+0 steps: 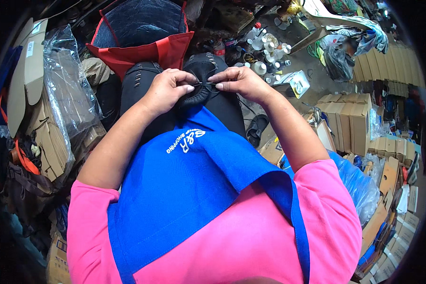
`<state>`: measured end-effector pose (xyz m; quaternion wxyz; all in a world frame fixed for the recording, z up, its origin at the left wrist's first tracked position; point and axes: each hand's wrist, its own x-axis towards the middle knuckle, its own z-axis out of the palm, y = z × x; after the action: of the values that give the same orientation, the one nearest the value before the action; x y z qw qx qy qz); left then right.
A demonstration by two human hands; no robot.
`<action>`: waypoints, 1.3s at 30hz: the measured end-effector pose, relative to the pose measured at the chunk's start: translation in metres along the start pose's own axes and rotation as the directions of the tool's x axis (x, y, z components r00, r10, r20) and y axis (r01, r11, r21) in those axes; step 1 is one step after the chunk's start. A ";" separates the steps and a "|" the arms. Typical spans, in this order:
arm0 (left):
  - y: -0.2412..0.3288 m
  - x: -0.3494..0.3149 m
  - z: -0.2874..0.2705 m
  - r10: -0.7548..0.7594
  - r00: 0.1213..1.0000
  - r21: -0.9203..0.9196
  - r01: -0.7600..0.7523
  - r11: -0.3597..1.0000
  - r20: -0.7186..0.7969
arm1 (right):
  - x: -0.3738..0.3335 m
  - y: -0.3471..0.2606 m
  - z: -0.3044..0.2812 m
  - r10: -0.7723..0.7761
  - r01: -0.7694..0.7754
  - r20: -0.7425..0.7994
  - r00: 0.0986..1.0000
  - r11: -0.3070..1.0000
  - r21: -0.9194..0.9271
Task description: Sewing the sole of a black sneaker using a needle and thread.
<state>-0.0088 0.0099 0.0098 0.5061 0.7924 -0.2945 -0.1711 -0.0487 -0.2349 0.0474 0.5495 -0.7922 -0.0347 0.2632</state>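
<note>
A black, rounded item that looks like a soft shoe [195, 98] rests on my lap between my knees. A thin dark lace [204, 84] crosses its upper part. My left hand [168, 90] pinches one side of the lace between thumb and fingertips. From the other side, my right hand [244, 84] pinches the lace in the same way, its fingertips a short gap from the left ones. Both hands are closed. Part of the black item is hidden by my fingers and the blue apron [175, 189].
Beyond my knees stands an open red bag [149, 54] with a dark lining. Several small bottles [260, 67] crowd the floor to its right. Cardboard boxes [348, 118] are stacked on the right. Plastic-wrapped cardboard [64, 80] leans at the left. A dark sandal [256, 129] lies by my right leg.
</note>
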 end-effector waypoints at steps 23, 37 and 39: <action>0.035 -0.003 -0.014 -0.086 0.996 0.169 0.082 0.982 0.020 | -0.002 0.004 -0.004 -0.139 0.128 -0.068 0.988 0.981 -0.144; 0.032 0.013 -0.006 -0.117 0.982 0.197 0.087 0.977 0.145 | -0.019 0.018 -0.007 0.025 -0.010 -0.146 0.989 0.995 0.100; 0.034 0.013 -0.004 -0.116 0.985 0.169 0.093 0.981 0.128 | -0.016 0.015 0.005 -0.048 0.039 -0.196 0.979 0.998 -0.047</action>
<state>-0.0068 -0.0060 0.0420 0.4089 0.8316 -0.2994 -0.2272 -0.0686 -0.2421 0.0388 0.5385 -0.8251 -0.0031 0.1707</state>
